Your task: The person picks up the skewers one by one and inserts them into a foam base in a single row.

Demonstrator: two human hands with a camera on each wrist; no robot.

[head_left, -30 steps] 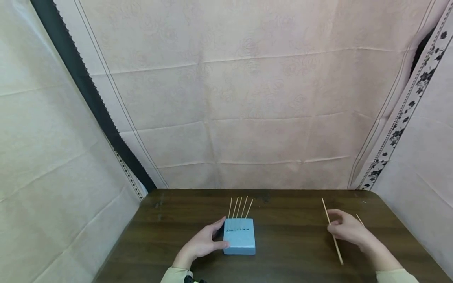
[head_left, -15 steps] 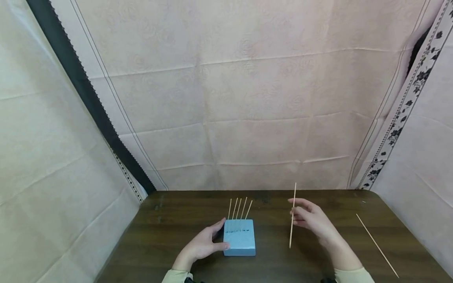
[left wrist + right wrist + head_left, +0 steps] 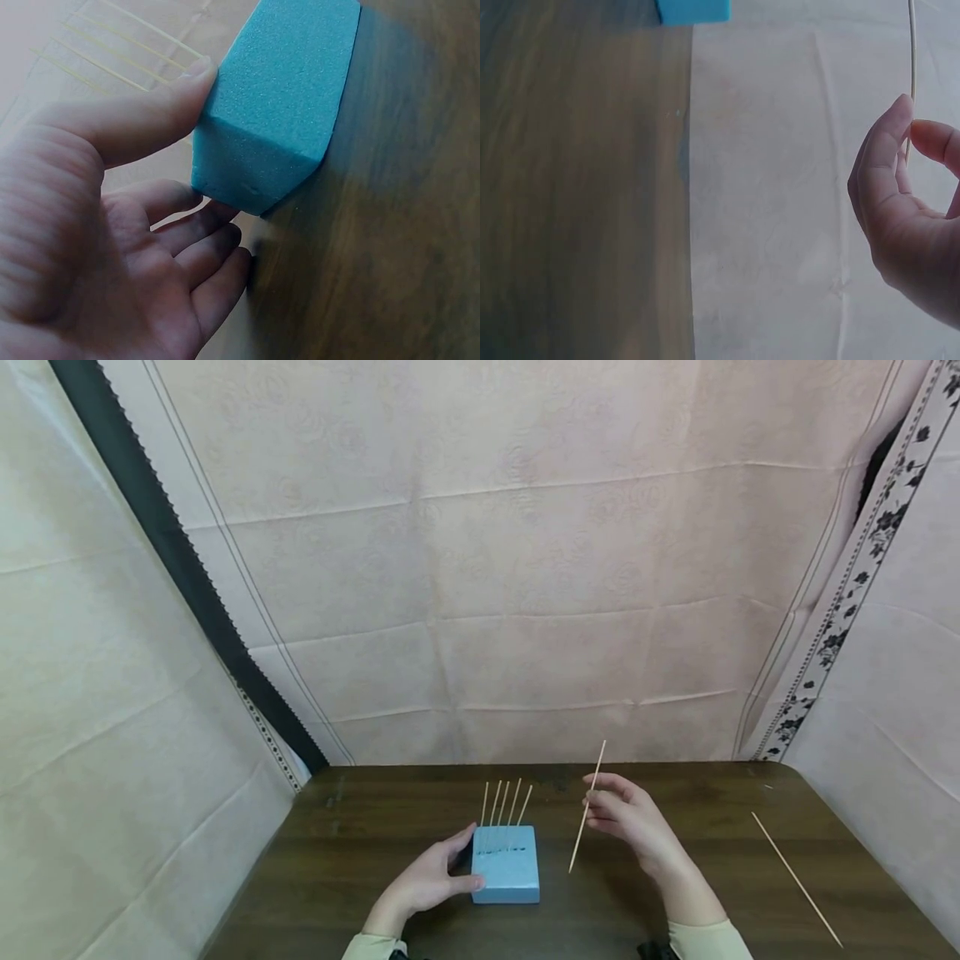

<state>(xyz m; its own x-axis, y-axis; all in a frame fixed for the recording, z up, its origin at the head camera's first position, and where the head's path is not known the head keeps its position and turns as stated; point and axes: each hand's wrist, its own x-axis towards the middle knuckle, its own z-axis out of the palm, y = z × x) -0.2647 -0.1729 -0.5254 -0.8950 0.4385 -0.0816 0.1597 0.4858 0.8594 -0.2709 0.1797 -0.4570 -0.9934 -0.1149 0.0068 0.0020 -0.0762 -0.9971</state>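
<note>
A light blue foam block [image 3: 506, 864] stands on the brown table, with several thin wooden skewers [image 3: 504, 803] sticking up in a row along its far side. My left hand [image 3: 433, 878] grips the block's left side; the left wrist view shows the thumb on one face of the foam block [image 3: 277, 90] and fingertips at its lower edge. To the right of the block, my right hand [image 3: 626, 818] pinches another wooden skewer [image 3: 577, 839] between thumb and fingers, holding it raised and tilted, its lower end towards the block. The skewer [image 3: 912, 52] also shows in the right wrist view.
One loose skewer [image 3: 797, 878] lies slanted on the right part of the table [image 3: 360, 835]. Pale cloth [image 3: 540, 568] hangs behind the table's far edge and along both sides.
My right hand has carried its skewer leftwards from the right side towards the block, turning it to lean the other way. My left hand stays on the block.
</note>
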